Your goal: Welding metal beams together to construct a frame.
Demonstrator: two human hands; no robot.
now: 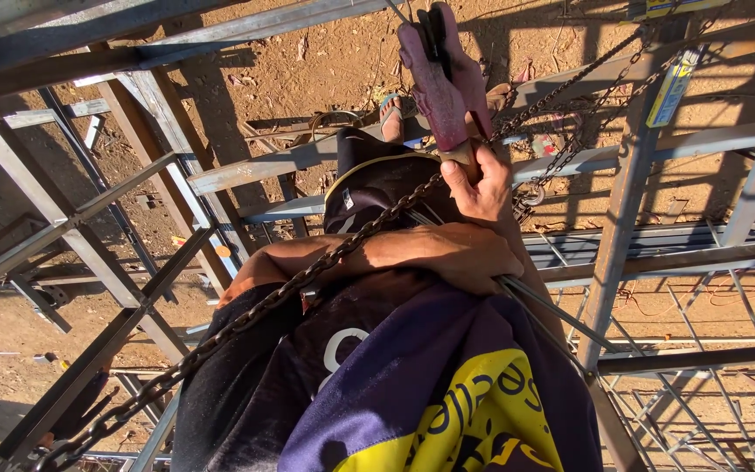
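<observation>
A dark steel chain [246, 315] runs diagonally up across the person's torso. The left hand [469, 258] wraps thin welding rods [552, 306]. Above it, the right hand [482, 183] grips a worn, purple-pink electrode holder [443, 74], pointed upward beside the metal frame [622, 201].

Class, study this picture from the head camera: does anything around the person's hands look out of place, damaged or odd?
Nothing looks clearly damaged. One oddity: the dark steel link chain lies slanting across the person's left forearm rather than hanging free. The right hand grips the wooden handle of a worn maroon tool; the left hand rests on thin metal rods.
</observation>
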